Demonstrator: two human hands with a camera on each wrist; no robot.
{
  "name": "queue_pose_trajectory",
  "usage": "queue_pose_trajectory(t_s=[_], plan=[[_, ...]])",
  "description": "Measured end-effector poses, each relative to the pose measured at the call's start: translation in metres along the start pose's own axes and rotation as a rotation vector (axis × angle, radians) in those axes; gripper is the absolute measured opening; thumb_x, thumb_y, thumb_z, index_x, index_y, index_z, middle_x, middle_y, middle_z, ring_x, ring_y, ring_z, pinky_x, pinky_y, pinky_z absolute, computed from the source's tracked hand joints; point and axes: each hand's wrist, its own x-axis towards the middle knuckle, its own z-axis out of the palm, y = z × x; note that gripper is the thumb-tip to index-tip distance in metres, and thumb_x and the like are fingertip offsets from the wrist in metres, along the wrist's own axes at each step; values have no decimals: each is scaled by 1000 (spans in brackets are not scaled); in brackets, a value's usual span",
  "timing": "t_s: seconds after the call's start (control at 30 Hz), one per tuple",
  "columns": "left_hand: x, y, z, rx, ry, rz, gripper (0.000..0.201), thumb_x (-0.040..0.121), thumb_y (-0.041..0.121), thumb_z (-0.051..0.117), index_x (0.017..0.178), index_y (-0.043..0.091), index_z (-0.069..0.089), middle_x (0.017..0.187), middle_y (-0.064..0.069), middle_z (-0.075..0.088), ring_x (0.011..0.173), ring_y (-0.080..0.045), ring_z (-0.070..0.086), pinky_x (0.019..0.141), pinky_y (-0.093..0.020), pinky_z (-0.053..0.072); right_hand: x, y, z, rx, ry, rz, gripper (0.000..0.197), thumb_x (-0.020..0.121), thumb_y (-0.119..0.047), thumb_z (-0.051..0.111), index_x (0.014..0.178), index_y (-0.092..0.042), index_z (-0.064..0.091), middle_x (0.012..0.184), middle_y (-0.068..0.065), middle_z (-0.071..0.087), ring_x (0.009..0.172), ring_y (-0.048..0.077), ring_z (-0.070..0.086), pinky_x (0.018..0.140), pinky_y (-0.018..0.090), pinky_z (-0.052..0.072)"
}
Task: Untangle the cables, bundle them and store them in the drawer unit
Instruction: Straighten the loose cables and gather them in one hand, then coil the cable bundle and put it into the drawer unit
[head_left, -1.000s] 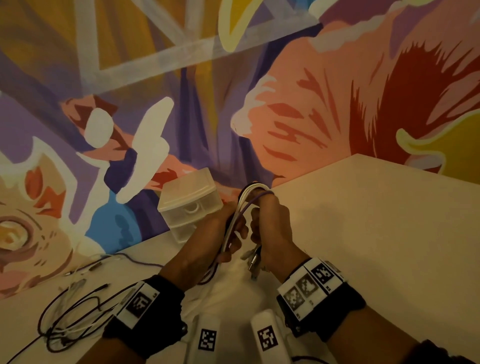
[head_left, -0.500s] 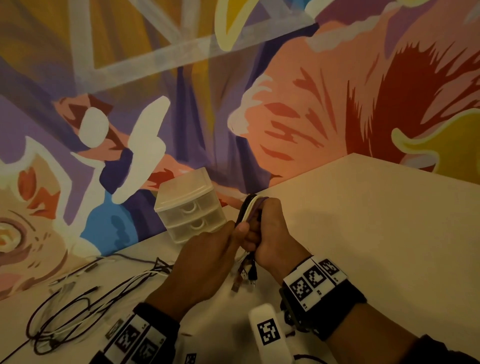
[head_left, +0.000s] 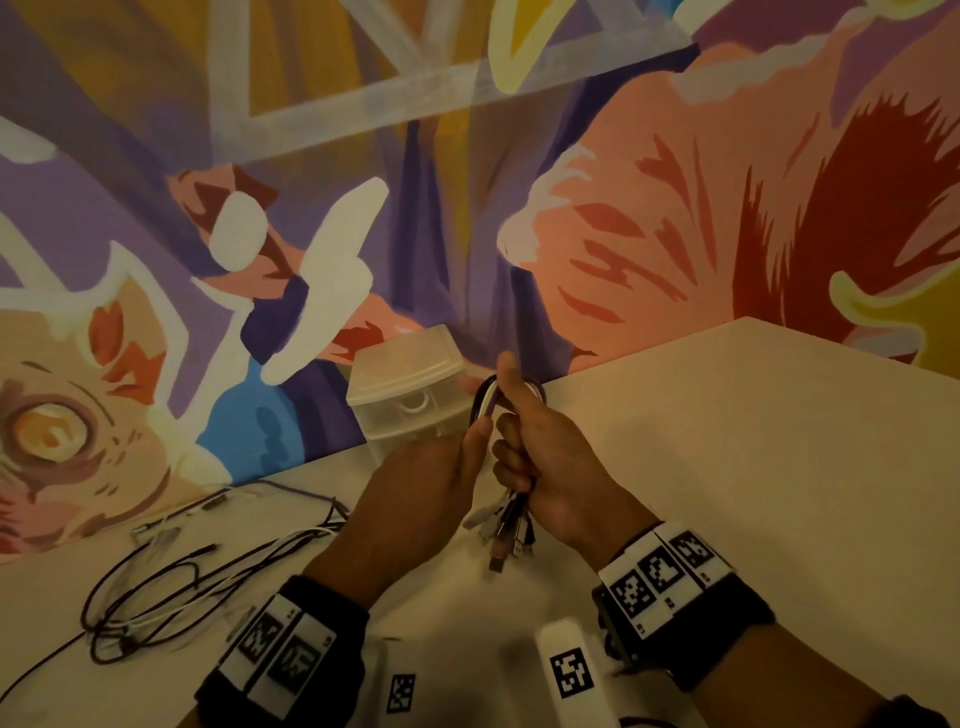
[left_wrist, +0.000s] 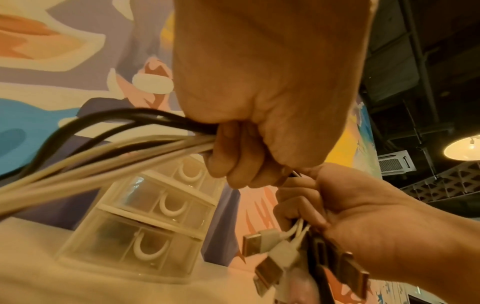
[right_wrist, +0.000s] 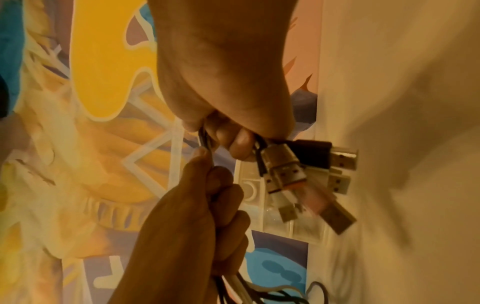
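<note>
a: where are the cables?

b: both hands grip one folded cable bundle (head_left: 496, 410) above the table (head_left: 727, 467), left hand (head_left: 431, 483) and right hand (head_left: 550, 457), plugs (head_left: 501, 535) dangling, in front of the drawer unit (head_left: 410, 389).

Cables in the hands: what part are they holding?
Both hands hold one folded cable bundle. The right hand grips it just above the dangling plugs; the left hand grips the cords beside it.

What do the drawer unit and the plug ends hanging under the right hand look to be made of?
Drawer unit: looks like frosted, translucent plastic; the wall colours show faintly through, and the loop handles are opaque white. Plug ends: bare metal tips with a dull shine, in what seem to be matte white or black plastic housings.
</note>
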Motion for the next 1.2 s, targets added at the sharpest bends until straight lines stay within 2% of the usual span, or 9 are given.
queue_pose_trajectory(t_s=[0.1,0.2,0.33,0.47,0.67,0.8,0.9,1.0,1.2], plan=[[-7,2,3,-90,-70,4,57,106,61,19,97,27,64,84,7,68,81,-3,65,79,-27,52,-2,2,3,-47,128,-52,52,97,-63,66,100,-13,81,54,0,52,40,8,37,41,22,30],[-17,-3,3,-193,-87,-51,50,107,59,22,99,30,61,88,11,66,86,5,64,76,-15,48,0,1,1,-11,205,-99,57,100,-57,66,111,-2,77,46,-6,48,35,7,37,40,23,32],[-18,-8,2,-90,-92,-14,44,108,55,19,89,32,51,80,4,60,73,-7,57,76,-29,52,7,0,-7,45,240,-115,61,99,-61,65,111,-1,74,47,-8,39,38,7,33,45,26,30],[-16,-6,-1,13,-12,45,36,106,54,15,87,40,43,73,10,53,69,-5,54,69,-22,43,6,3,-6,8,107,-68,49,88,-62,78,69,-19,61,51,-5,32,44,10,27,51,29,24],[-17,-16,0,104,32,56,40,104,54,13,100,33,46,69,12,49,62,-3,51,61,-17,36,2,8,-3,-111,-76,-5,47,88,-55,81,96,-10,85,52,-7,33,48,9,23,50,27,22],[-17,-15,0,108,-8,80,37,107,49,17,99,31,48,69,13,50,62,-2,51,62,-17,38,4,14,-2,-190,-23,-17,44,93,-53,76,99,-10,85,54,-3,44,50,10,29,52,27,26],[-18,-14,0,5,-79,25,44,108,54,17,100,31,53,81,11,61,76,-4,60,76,-26,51,6,17,0,-213,62,-58,45,95,-52,74,99,-8,83,61,4,51,49,10,36,49,25,31],[-18,-20,0,-78,-103,-34,47,108,58,19,106,34,59,91,15,64,89,0,62,79,-20,49,8,16,0,-171,133,-75,43,97,-51,72,98,-8,80,52,-4,46,46,9,35,49,25,32],[-11,-18,3,20,-33,5,42,111,51,20,94,29,52,75,7,59,71,-9,60,74,-34,54,11,18,-4,24,43,-60,50,97,-50,73,117,-4,79,57,-3,36,50,9,30,53,26,30]])
